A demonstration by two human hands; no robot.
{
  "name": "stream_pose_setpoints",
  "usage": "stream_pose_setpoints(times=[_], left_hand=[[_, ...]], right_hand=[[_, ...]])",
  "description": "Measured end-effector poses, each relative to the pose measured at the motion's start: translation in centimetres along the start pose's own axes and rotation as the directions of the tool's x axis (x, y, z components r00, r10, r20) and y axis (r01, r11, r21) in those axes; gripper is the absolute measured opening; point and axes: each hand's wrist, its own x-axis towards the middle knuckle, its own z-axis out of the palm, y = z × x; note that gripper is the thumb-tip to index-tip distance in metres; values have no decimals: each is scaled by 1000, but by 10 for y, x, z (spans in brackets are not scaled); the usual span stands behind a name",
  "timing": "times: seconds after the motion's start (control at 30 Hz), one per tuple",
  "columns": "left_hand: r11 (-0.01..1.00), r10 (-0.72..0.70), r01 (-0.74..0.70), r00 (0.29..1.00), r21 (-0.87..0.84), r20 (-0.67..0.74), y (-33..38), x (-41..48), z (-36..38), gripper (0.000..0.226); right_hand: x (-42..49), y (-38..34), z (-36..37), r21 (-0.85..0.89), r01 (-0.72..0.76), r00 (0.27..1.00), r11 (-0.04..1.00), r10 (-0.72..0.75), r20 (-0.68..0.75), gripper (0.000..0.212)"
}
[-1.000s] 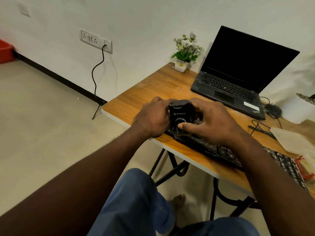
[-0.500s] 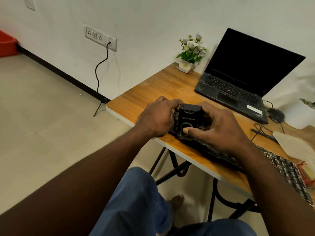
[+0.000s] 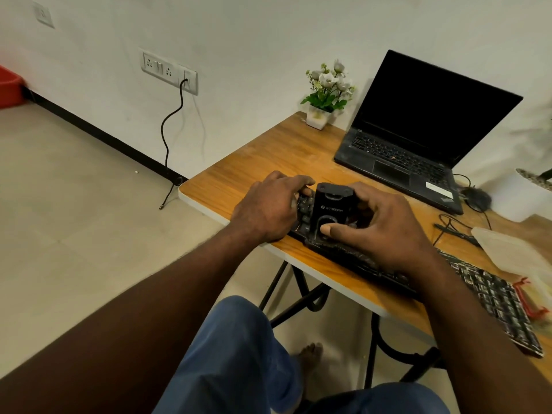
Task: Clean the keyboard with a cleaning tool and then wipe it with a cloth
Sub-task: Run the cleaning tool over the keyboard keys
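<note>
here the keyboard point(image 3: 493, 297) lies along the near edge of the bench point(image 3: 268, 156). right grip point(image 3: 385, 225) holds the tool point(image 3: 330, 209) upright on its left keys, thumb on the front; left grip point(image 3: 268, 210) seems to clasp the keyboard's end. laptop point(image 3: 418, 130) behind.

- keyboard point(image 3: 493, 297): black, long, lying flat along the bench's point(image 3: 268, 156) near edge.
- cleaning tool point(image 3: 331, 204): small black boxy unit with pale lettering, upright on the keyboard's left end.
</note>
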Motion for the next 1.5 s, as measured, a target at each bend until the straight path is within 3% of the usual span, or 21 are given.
stream_pose_setpoints(times=[0.1, 0.17, 0.27, 0.43, 0.5, 0.57, 0.67, 0.77, 0.87, 0.97, 1.1, 1.3, 1.5], left_hand=[[1000, 30, -30, 1000, -6, -3, -1, 2, 2, 49], [999, 46, -46, 999, 2, -1, -2, 3, 3, 47], [997, 69, -68, 997, 42, -18, -3, 2, 5, 43], [979, 138, -134, 990, 153, -10, -4, 1, 10, 45], [982, 142, -140, 990, 125, -3, -4, 2, 10, 43], [995, 78, -79, 997, -59, -22, -4, 5, 7, 40], [935, -99, 63, 991, -349, -88, -5, 16, 1, 33], [950, -120, 98, 991, -298, -55, -1, 29, -2, 33], [941, -124, 136, 991, -310, 58, -3, 35, 2, 23], [911, -200, 208, 978, -356, 61, -8, 38, 6, 22], [922, -197, 190, 980, -337, 15, -10, 40, 9, 27], [887, -220, 209, 975, -411, 20, -12, 41, 9, 35], [920, -151, 150, 988, -363, 25, -15, 39, 4, 42]], right_hand=[[1, 14, -7, -139, -89, 971, 986, 55, -232, 56], [-5, 22, -11, -19, -145, 941, 989, 132, -311, 51], [-15, 35, -16, 172, -191, 922, 966, 237, -307, 49], [-20, 52, -21, 255, -231, 931, 939, 289, -224, 68], [-16, 54, -22, 256, -212, 945, 943, 264, -194, 66], [-7, 54, -24, 265, -179, 965, 948, 221, -140, 61], [13, 49, -24, 197, -69, 997, 978, 73, -12, 53], [35, 39, -21, 162, 45, 992, 986, -63, 112, 47], [49, 35, -13, 95, 139, 982, 986, -150, 117, 46], [45, 45, -16, 157, 136, 981, 978, -155, 120, 47], [33, 61, -33, 148, 138, 973, 979, -162, 162, 46], [35, 36, -5, 5, 264, 962, 965, -264, 73, 48], [36, 4, 36, -162, 290, 947, 943, -308, -95, 42]])
